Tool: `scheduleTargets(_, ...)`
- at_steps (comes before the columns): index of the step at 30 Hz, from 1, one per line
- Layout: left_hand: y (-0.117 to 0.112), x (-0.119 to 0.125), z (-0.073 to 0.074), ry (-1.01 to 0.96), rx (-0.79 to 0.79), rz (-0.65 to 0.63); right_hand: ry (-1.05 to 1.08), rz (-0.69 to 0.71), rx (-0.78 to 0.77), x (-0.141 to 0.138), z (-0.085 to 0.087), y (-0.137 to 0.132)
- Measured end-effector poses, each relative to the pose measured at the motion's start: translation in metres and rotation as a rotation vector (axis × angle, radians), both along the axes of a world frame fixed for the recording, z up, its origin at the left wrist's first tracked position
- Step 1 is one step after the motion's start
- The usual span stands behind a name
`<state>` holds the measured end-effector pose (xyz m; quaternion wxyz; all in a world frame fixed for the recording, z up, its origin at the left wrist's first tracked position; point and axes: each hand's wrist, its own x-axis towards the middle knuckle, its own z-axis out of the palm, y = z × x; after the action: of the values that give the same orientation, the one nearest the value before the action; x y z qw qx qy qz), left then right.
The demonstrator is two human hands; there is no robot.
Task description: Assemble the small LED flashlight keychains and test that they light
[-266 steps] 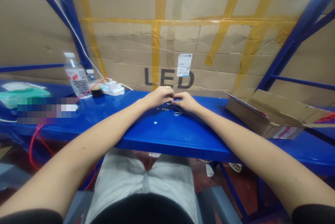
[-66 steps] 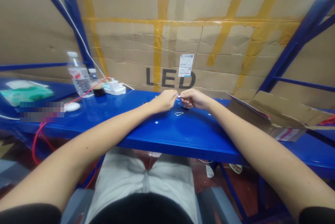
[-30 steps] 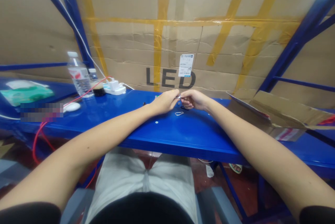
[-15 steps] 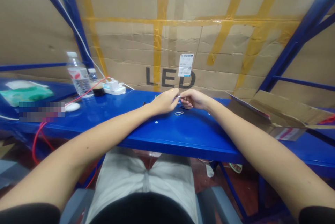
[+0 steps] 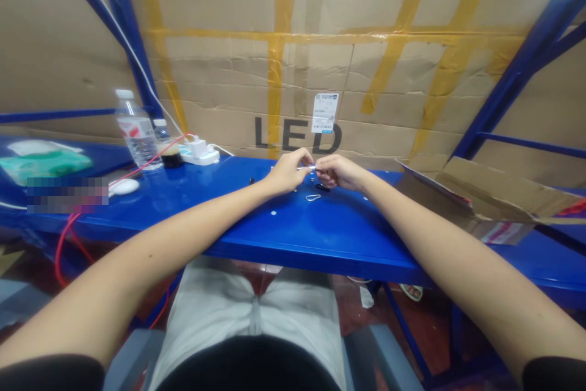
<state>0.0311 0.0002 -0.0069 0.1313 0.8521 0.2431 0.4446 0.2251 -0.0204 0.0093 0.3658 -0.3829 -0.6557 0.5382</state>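
My left hand [image 5: 288, 172] and my right hand [image 5: 336, 171] meet over the blue table [image 5: 320, 226]. A small, slim, light-coloured shiny piece [image 5: 312, 167] spans the gap between their fingertips, pinched by both; its kind is too small to make out. The right fingers are curled inward, while the left thumb and fingers close from the other side. Just below the hands lies a silver carabiner [image 5: 313, 197], with a small black loop-shaped object [image 5: 322, 188] behind it. Tiny bits beneath the left hand are partly hidden.
An open cardboard box [image 5: 467, 202] stands at the right. Leftward are a water bottle [image 5: 137, 135], a cup of dark liquid [image 5: 172, 156], a white power strip [image 5: 201, 154], a white mouse [image 5: 124, 187] and red cables. A large cardboard sheet [image 5: 229, 86] walls off the back.
The left fingers have lifted and arched slightly, showing more of the shiny piece between the hands. The right hand stays nearly in place, and the carabiner has not moved.
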Motion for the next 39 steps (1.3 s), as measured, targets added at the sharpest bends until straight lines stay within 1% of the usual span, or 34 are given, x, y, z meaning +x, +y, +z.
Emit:
scheduleTargets(3,0.0003,-0.0001,-0.0009,-0.031,-0.002,-0.066,0.011,0.014,-0.04,-0.0009,0.0025,-0.0019)
scheduleTargets(5,-0.0004,-0.0007,-0.0008,-0.026,0.021,-0.085,0.03,0.029,-0.059,-0.001,0.0038,-0.0024)
scheduleTargets(10,-0.0032,-0.0022,0.0016,0.023,0.127,-0.035,0.087,0.091,-0.158,-0.0002,0.0046,-0.0003)
scheduleTargets(16,-0.0033,-0.0029,0.0025,0.025,0.228,-0.012,0.164,0.083,-0.273,-0.0015,0.0053,0.001)
scheduleTargets(20,-0.0024,-0.0035,0.0027,0.043,0.301,-0.016,0.174,0.092,-0.321,-0.0037,0.0073,-0.0001)
scheduleTargets(24,-0.0013,-0.0036,0.0028,0.047,0.344,-0.032,0.163,0.106,-0.326,-0.0045,0.0095,-0.0018)
scheduleTargets(29,0.0008,-0.0041,0.0011,0.046,0.34,-0.015,0.139,0.105,-0.295,-0.0045,0.0095,-0.0022)
scheduleTargets(36,-0.0005,-0.0071,-0.0019,0.226,0.328,0.073,0.093,0.088,-0.234,-0.006,0.0034,-0.0005)
scheduleTargets(39,0.0014,-0.0072,-0.0024,0.251,0.319,0.056,0.089,0.073,-0.229,-0.0058,0.0018,0.0)
